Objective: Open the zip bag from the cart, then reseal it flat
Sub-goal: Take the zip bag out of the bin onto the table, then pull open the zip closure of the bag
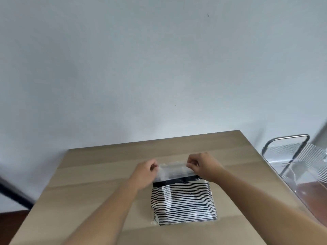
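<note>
A zip bag (pixel 184 200) with black and white stripes lies on the wooden table (pixel 92 183), its clear zip strip at the far end. My left hand (pixel 144 173) pinches the strip's left corner. My right hand (pixel 203 166) pinches its right corner. The strip is lifted a little off the table between them. Whether the zip is open or sealed cannot be told.
A metal cart (pixel 292 156) with a mesh tray and a tubular handle stands right of the table. A plain white wall rises behind the table's far edge. A dark bar (pixel 12 193) crosses the lower left, beside the table.
</note>
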Available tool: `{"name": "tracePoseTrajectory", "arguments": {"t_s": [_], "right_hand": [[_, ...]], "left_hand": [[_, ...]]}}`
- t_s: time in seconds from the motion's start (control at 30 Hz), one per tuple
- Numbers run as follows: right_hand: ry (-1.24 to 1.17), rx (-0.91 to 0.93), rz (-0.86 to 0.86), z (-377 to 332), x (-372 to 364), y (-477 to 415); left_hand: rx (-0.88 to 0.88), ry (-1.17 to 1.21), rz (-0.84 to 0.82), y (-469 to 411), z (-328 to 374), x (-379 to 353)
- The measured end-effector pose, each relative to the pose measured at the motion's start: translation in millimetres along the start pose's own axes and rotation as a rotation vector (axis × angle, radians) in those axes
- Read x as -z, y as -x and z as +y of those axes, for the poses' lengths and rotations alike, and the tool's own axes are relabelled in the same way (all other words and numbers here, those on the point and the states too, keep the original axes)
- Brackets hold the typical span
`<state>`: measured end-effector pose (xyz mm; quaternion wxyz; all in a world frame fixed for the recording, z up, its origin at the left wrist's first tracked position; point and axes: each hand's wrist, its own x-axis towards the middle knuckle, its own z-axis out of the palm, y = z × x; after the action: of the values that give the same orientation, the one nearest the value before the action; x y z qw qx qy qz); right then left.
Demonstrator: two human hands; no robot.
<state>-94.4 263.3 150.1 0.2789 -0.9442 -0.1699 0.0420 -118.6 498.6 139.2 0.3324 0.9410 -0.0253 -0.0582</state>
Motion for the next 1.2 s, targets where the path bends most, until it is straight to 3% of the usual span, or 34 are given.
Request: {"name": "tracePoseTrajectory", "arguments": {"t_s": [0.2, 0.3, 0.43, 0.57, 0.7, 0.83, 0.97, 1.2], "right_hand": [[-0.012, 0.017, -0.015, -15.4, -30.1, -7.4], [-0.033, 0.011, -0.014, -13.1, -32.9, -11.3], [-0.052, 0.037, -0.029, -9.7, -31.1, -12.4], [-0.023, 0.076, -0.038, -6.5, -28.2, -10.4], [0.287, 0.237, 0.186, 3.1, -35.8, 13.8], [0.482, 0.238, 0.239, 13.0, -54.0, 30.2], [0.444, 0.111, 0.318, 32.0, -50.6, 26.0], [0.212, 0.093, 0.481, 41.0, -49.6, 24.1]], "left_hand": [[-0.211, -0.075, 0.26, 26.1, -22.7, -17.5], [-0.363, -0.323, 0.211, 33.8, -18.8, -33.6], [-0.416, -0.521, 0.278, 29.2, -12.7, -45.4], [-0.419, -0.462, 0.316, 16.7, -9.2, -43.4], [-0.379, -0.373, 0.287, 10.7, -3.7, -44.0], [-0.352, -0.322, 0.288, 6.3, 1.0, -49.5], [-0.343, -0.206, 0.294, 7.6, 6.2, -51.2], [-0.267, -0.14, 0.288, 6.2, 10.3, -50.3]]}}
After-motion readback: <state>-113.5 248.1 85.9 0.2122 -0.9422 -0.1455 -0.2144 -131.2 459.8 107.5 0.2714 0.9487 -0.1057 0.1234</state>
